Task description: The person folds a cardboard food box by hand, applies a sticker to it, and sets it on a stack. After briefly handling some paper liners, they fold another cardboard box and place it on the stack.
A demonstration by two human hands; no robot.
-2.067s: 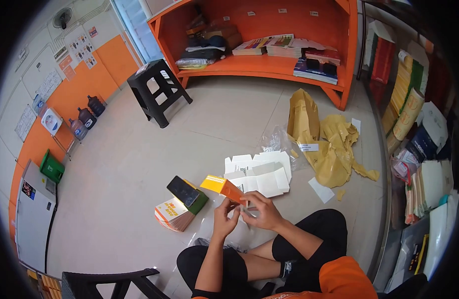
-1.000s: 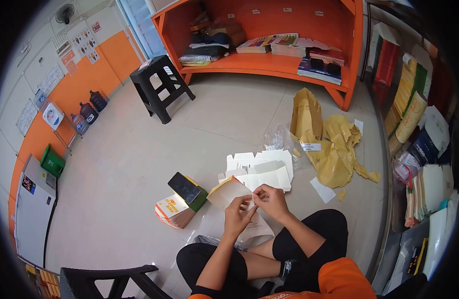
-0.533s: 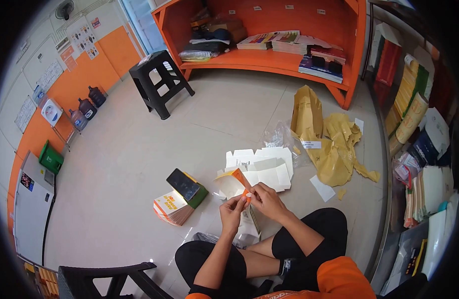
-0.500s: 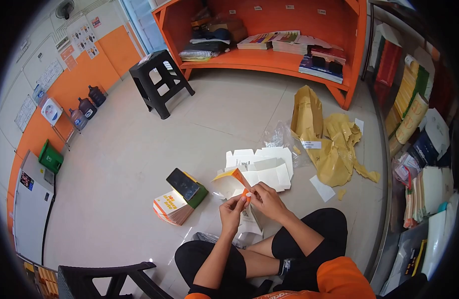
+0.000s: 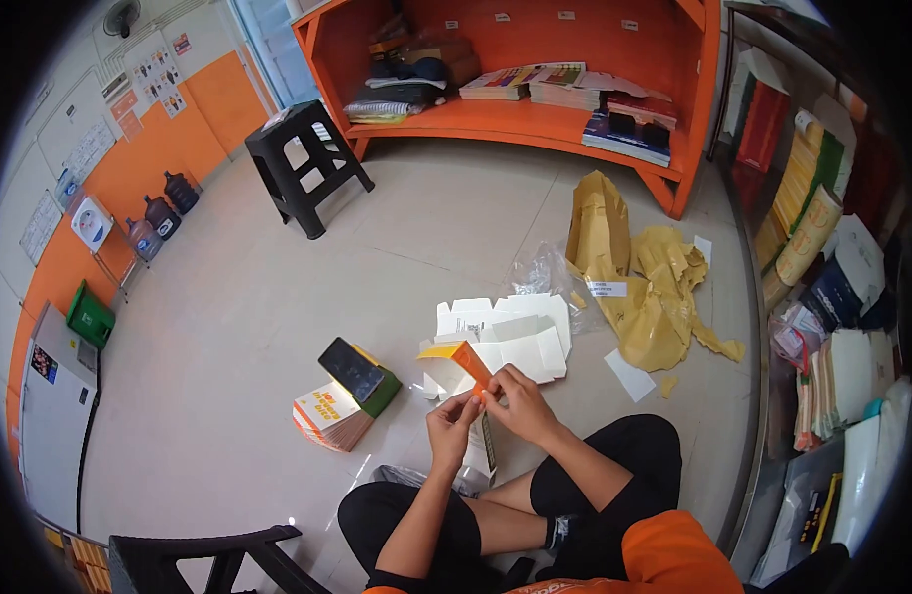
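Observation:
Both hands hold an orange and yellow printed carton (image 5: pixel 469 358) by its lower end. My left hand (image 5: pixel 450 424) pinches one side of that end. My right hand (image 5: pixel 521 406) closes on the other side, its fingertips almost touching the left ones. The carton's upper part stands up and bends open beyond the fingers, with its pale inside showing. Unfolded white cartons (image 5: pixel 550 348) lie on the floor just past the hands. To the left, a dark phone (image 5: pixel 351 368) leans on a green box (image 5: pixel 388 392) beside a stack of orange and white printed flat pieces (image 5: pixel 324 416).
Torn brown wrapping paper (image 5: pixel 654 307) and clear plastic (image 5: pixel 537 269) lie ahead right, near a white paper slip (image 5: pixel 629 375). A black stool (image 5: pixel 303 168) stands before an orange shelf (image 5: pixel 456 126). Piled packs (image 5: pixel 822 366) line the right side; another black stool (image 5: pixel 199 544) is close left.
The view has shifted slightly, moving the scene a little left. My fingers have changed position a little on the carton's lower end; both hands still hold it.

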